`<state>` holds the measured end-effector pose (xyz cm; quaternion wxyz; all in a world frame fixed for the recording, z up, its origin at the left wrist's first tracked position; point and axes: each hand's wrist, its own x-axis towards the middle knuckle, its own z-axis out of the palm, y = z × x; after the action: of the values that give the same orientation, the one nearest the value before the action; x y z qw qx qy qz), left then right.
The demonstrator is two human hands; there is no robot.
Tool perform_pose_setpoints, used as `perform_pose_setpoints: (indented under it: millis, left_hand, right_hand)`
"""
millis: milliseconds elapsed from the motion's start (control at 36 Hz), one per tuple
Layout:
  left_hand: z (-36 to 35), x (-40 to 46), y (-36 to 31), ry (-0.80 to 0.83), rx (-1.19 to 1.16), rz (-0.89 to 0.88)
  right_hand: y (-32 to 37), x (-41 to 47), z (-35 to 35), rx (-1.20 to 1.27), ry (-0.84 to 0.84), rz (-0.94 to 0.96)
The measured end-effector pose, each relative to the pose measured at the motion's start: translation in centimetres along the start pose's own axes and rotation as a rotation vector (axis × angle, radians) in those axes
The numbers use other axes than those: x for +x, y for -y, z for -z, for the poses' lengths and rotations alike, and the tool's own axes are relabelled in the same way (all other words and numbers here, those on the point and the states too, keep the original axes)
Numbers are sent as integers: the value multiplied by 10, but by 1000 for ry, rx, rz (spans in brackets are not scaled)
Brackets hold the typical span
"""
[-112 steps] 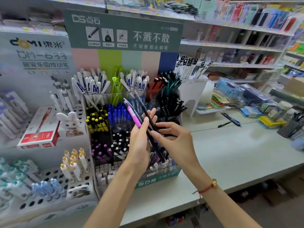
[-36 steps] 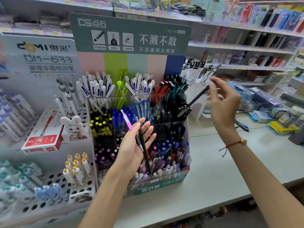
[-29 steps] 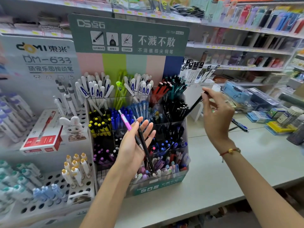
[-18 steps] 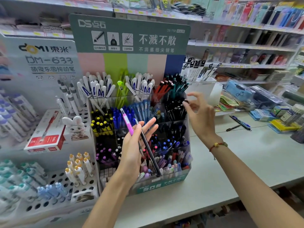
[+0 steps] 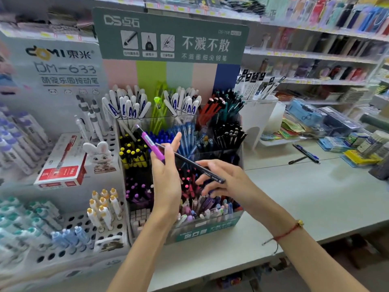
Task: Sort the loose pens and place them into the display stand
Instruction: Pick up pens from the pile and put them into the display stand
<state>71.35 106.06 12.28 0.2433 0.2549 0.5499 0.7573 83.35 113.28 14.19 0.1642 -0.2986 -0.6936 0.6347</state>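
Pens held loose sit nearest of all: a magenta pen (image 5: 150,144) and a dark slim pen (image 5: 189,165) cross in front of the display stand (image 5: 205,229). The left hand (image 5: 166,180) is raised with its back to the camera, fingers curled round the magenta pen so that the barrel slants up and to the left above the knuckles. The dark pen runs from the left hand's fingertips down and to the right, where the right hand (image 5: 227,180) pinches its lower end between thumb and fingers, the other fingers spread loosely. A red string bracelet (image 5: 287,233) circles the right wrist.

Behind both hands the stand rests near the front edge of the pale counter (image 5: 305,207), its clear tiered compartments filled with upright pens: pastel ones in the front row, pink- and purple-capped in the middle, then yellow-and-black, blue and black ones, with white pens (image 5: 128,106) along the back row. To the left a white perforated holder (image 5: 69,226) carries capped markers, and a rabbit figurine (image 5: 99,153) stands beside a red and white box (image 5: 61,165). Further back on the counter's right part lie two stray pens (image 5: 305,155). Stocked shelves (image 5: 315,55) fill the far wall, blurred.
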Motion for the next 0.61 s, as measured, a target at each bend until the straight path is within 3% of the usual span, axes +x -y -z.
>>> perform_pose_setpoints:
  millis: [111,250,361,444,611]
  left_hand:
    - [-10,0,0,-48,-44,-1]
    - [-24,1,-2,97,29,91]
    - [-14,6,1,144,85,228]
    - [0,9,4,156,99,264]
    - [12,10,3,204,-195,437]
  right_hand:
    - [11,-14,12,342,-47,63]
    - [13,-15,20,309,-385,295]
    - [15,-8,52,98,-763,462]
    - [13,2,78,-144,-946,556]
    - [14,39,85,-552,-979,643]
